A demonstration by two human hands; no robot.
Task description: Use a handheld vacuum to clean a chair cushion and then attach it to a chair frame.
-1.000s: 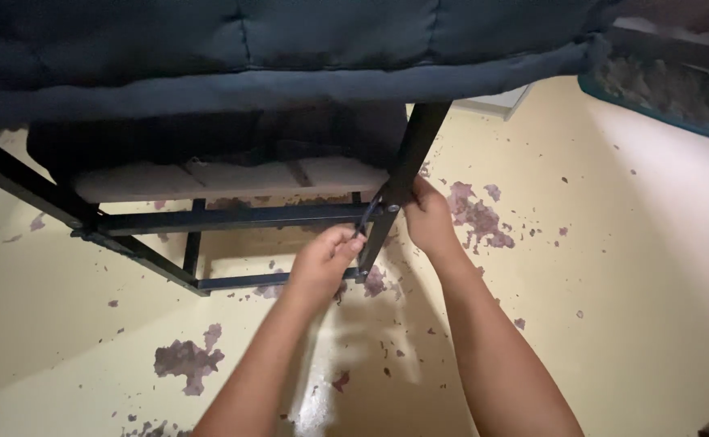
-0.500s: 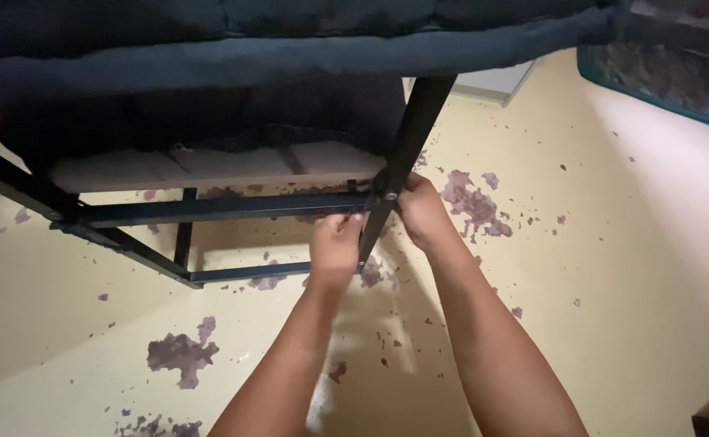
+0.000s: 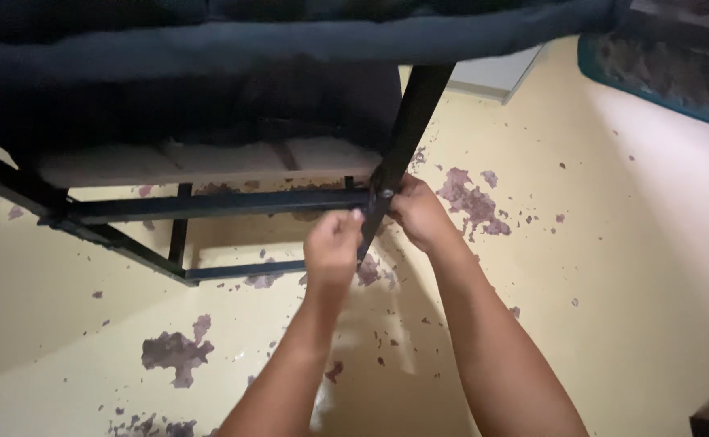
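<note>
Above the stained floor (image 3: 613, 267), both hands stay closed: left hand (image 3: 333, 245) risen to the black leg (image 3: 407, 133), right hand (image 3: 419, 212) gripping it.

Dim indoor light, brightest on the cream floor (image 3: 630, 267) at right. Deep shadow fills the space beneath the dark cushion (image 3: 290, 40). Edges look soft, slightly blurred, grainy.

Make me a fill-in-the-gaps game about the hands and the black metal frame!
1. Both hands meet at a joint of the black metal ____.
2. The right hand grips the slanted leg; the ____ hand is beside it.
3. The yellow floor has ____ patches where paint has peeled.

Missing words: frame; left; purple
</note>
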